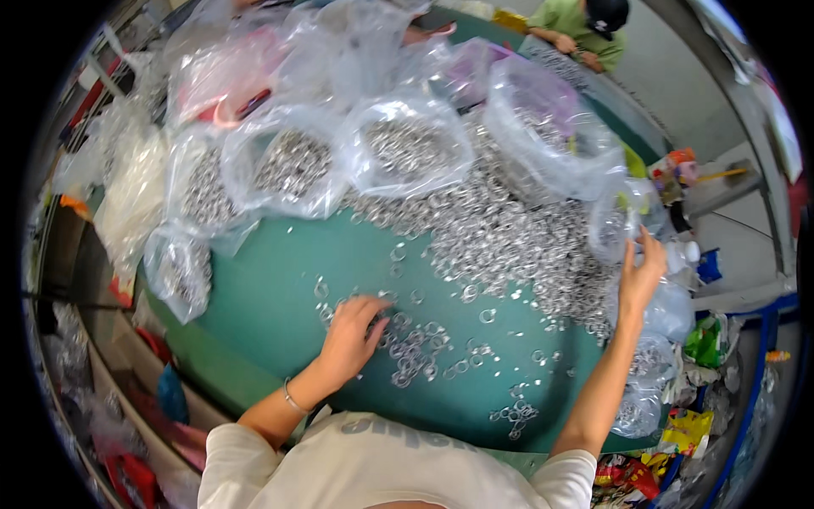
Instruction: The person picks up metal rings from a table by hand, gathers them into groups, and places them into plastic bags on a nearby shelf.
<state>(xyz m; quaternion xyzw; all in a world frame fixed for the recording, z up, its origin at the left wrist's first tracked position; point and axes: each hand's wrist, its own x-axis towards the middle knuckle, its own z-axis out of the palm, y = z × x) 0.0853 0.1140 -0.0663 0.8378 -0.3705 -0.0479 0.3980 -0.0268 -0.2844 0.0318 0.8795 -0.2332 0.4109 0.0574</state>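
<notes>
Brown boards [136, 360] line the room's left side, beside a green table [280, 263]. Near its left edge stands a small clear bag of rings [155, 270]; next comes a row of wide-mouthed bags [335, 199], apparently spread open to keep their contents within reach. The left hand [348, 338] is over the table, its grip partly spread, thumb and forefinger apart with nothing visible between them. Loose rings [411, 355] lie just beside it, scattered thinly, perhaps so that single ones show. Beyond rises the ring heap [509, 246], hemmed in by a large bag [551, 174] at its far side. Farther back, a person in green [585, 51] leans over more small pieces. The right hand [643, 267] is at a smaller bag [606, 239]; whether its grip pinches the plastic, I cannot tell. Filled bags [649, 360] and a yellow packet [688, 430] crowd that arm's outer side.
</notes>
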